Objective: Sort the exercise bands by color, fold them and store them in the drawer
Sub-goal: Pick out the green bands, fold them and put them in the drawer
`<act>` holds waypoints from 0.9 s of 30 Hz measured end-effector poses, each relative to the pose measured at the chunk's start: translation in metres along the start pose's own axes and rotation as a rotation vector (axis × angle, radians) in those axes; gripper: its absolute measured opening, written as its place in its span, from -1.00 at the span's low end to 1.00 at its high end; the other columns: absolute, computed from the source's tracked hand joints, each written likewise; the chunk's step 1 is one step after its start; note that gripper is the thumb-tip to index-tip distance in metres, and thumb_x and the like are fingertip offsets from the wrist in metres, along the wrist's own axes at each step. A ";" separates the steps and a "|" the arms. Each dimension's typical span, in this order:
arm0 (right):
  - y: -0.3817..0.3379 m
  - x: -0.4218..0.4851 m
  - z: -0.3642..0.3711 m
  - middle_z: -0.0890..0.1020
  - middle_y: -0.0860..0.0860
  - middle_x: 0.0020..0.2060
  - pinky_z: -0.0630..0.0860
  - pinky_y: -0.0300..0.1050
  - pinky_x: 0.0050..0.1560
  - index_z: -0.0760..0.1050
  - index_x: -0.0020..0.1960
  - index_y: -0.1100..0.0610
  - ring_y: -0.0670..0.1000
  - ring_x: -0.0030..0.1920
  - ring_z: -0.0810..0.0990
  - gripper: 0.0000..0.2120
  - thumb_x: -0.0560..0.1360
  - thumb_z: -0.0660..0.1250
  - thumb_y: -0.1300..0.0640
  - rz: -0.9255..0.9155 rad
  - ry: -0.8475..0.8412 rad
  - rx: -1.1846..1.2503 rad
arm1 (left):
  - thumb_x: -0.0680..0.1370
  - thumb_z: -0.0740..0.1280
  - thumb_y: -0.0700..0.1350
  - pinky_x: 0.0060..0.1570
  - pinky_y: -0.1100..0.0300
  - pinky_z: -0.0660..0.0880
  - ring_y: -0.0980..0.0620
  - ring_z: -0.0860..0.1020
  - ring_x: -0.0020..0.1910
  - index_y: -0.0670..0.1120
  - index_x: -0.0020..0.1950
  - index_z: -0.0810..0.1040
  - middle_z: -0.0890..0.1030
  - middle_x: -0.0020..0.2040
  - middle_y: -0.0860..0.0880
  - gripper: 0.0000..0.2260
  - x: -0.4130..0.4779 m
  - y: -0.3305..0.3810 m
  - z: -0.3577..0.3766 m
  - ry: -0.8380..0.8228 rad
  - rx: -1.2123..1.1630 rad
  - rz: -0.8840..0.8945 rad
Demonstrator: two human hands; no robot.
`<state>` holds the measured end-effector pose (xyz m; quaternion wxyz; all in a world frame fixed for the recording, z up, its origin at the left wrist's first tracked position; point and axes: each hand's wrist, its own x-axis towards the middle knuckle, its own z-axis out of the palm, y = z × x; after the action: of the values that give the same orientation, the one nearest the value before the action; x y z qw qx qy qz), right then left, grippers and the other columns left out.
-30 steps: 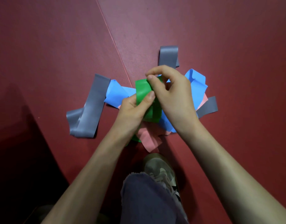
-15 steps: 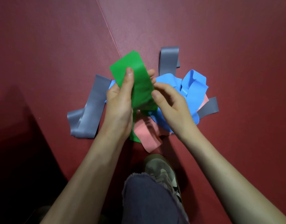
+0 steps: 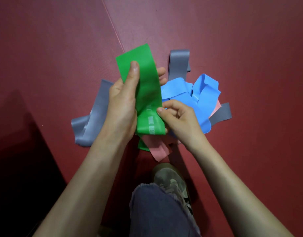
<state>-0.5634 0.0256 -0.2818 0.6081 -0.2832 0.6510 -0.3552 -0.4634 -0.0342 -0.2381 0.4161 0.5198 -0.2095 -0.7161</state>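
Ribbed red mat (image 3: 233, 40), glossy flat green band (image 3: 144, 86) gripped by L hand (image 3: 121, 106), R hand (image 3: 179, 118) pinching its edge, blue band (image 3: 205, 98) and grey band (image 3: 179, 64) crumpled behind.

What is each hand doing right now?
Left hand: holds the green exercise band, thumb on top.
Right hand: pinches the same band's right edge.

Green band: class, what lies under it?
A pink band, a blue band and a green scrap poke out from below the green band. How far they run beneath it is covered.
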 end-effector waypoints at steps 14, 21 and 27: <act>-0.008 0.022 0.005 0.51 0.02 -0.17 0.42 -0.34 -0.13 0.50 -0.10 0.13 -0.06 -0.15 0.49 -0.85 0.38 0.19 0.22 -0.257 -0.143 -0.449 | 0.60 0.04 -0.08 -0.30 0.26 0.59 0.11 0.64 -0.37 -0.09 -0.27 0.61 0.68 -0.37 0.00 -0.59 -0.008 0.007 -0.003 -0.102 0.038 -0.094; -0.015 0.000 0.008 0.60 0.07 -0.22 0.41 -0.22 0.00 0.51 -0.22 0.26 -0.06 -0.10 0.53 -0.62 0.45 0.11 -0.03 -0.416 -0.171 -0.488 | 0.62 -0.03 -0.03 -0.27 0.27 0.56 0.13 0.62 -0.34 -0.07 -0.13 0.52 0.67 -0.34 0.06 -0.64 -0.001 0.036 -0.003 -0.115 0.088 0.077; -0.001 -0.032 0.024 0.56 -0.21 -0.25 0.44 -0.32 -0.07 0.49 -0.17 -0.09 -0.26 -0.18 0.49 -0.88 0.47 0.18 -0.01 -0.019 -0.266 -0.105 | 0.60 0.04 -0.04 -0.32 0.29 0.54 0.15 0.61 -0.38 -0.07 -0.17 0.53 0.67 -0.35 0.07 -0.69 -0.003 0.034 0.003 -0.128 0.173 0.078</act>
<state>-0.5361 0.0475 -0.2621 0.6700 -0.3653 0.5797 -0.2856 -0.4526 -0.0516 -0.2105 0.3830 0.4983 -0.3166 -0.7104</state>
